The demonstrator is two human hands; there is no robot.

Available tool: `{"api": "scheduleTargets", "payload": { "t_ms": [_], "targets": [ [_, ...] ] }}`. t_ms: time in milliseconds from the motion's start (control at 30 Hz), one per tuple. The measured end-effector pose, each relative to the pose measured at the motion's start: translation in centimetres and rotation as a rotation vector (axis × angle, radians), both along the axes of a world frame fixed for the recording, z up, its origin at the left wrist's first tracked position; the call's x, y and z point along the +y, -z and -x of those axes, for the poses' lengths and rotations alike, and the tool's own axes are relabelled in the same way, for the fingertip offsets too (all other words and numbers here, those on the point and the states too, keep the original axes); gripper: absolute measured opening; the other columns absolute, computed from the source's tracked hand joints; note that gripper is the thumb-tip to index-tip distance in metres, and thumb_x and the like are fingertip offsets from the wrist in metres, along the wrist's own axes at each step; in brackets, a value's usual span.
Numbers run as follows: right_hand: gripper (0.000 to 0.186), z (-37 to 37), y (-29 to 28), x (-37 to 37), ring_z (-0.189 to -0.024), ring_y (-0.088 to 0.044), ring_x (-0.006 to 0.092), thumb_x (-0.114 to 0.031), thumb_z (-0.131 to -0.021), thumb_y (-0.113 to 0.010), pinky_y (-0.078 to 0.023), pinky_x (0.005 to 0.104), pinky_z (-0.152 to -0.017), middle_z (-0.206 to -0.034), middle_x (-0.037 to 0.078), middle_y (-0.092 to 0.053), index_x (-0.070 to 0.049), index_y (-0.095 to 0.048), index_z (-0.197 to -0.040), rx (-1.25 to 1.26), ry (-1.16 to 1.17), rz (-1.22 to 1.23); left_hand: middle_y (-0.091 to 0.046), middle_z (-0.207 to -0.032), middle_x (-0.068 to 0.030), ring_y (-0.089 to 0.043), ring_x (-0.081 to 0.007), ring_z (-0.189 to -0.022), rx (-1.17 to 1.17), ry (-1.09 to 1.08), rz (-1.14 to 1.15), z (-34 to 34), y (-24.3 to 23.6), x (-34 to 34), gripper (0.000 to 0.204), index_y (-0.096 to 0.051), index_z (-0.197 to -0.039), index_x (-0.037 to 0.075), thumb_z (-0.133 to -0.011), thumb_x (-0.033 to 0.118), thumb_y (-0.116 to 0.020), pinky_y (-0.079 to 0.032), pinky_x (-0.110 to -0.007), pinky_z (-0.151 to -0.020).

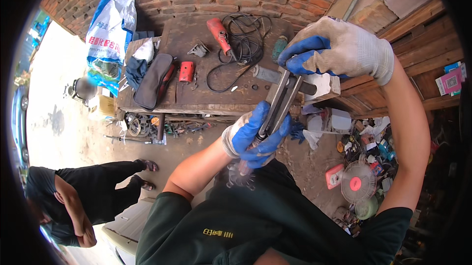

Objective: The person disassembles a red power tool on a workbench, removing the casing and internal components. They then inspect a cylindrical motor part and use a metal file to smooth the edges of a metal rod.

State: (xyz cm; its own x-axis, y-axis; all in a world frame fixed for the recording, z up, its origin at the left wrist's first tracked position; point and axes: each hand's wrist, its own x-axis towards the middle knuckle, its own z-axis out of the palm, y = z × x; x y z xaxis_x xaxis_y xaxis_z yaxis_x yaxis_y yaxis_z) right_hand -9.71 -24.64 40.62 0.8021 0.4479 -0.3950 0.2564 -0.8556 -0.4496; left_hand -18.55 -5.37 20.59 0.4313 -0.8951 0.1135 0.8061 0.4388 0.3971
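My left hand (pixel 260 137), in a white glove with a blue coated palm, is wrapped round the lower end of a two-armed metal tool (pixel 279 102). Its two long grey bars run side by side with a dark slot between them. At the upper end, my right hand (pixel 327 51) has its gloved fingers bent and closed on the bar tips. What lies under those fingertips is hidden. A grey metal cylinder (pixel 266 74) shows behind the bars, close to the wooden workbench (pixel 189 100). Below my left hand, a brownish thing with thin prongs (pixel 241 175) is blurred.
A red power tool (pixel 219 36) with a coiled black cable (pixel 246 49), a red housing piece (pixel 186 71) and a dark case (pixel 153 81) lie on the bench. A fan (pixel 358 182) stands at right among clutter. Another person (pixel 83 201) is at lower left.
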Motion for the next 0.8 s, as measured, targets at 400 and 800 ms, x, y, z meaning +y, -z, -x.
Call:
{"api": "scheduleTargets", "payload": {
  "t_ms": [400, 800],
  "targets": [
    [0.039, 1.6, 1.1, -1.9, -0.099, -0.068, 0.0285, -0.023, -0.081, -0.069, -0.053, 0.0365, -0.090, -0.105, 0.014, -0.071, -0.004, -0.069, -0.115, -0.240, -0.275, -0.233, -0.045, -0.055, -0.0001, -0.036, -0.0082, -0.032, 0.005, 0.112, 0.198, 0.3, 1.0, -0.4, 0.068, -0.052, -0.118, 0.003, -0.096, 0.067, -0.042, -0.032, -0.025, -0.029],
    [0.029, 2.1, -0.3, -0.3, -0.093, -0.070, 0.0246, -0.024, -0.090, -0.066, -0.055, 0.0349, -0.084, -0.097, 0.013, -0.073, -0.005, -0.073, -0.111, -0.221, -0.164, 0.007, -0.046, -0.052, 0.0002, -0.036, -0.0083, -0.031, -0.036, 0.085, 0.128, 0.3, 0.3, -0.3, 0.071, -0.052, -0.115, -0.003, -0.097, 0.066, -0.042, -0.032, -0.025, -0.029]
  ]
}}
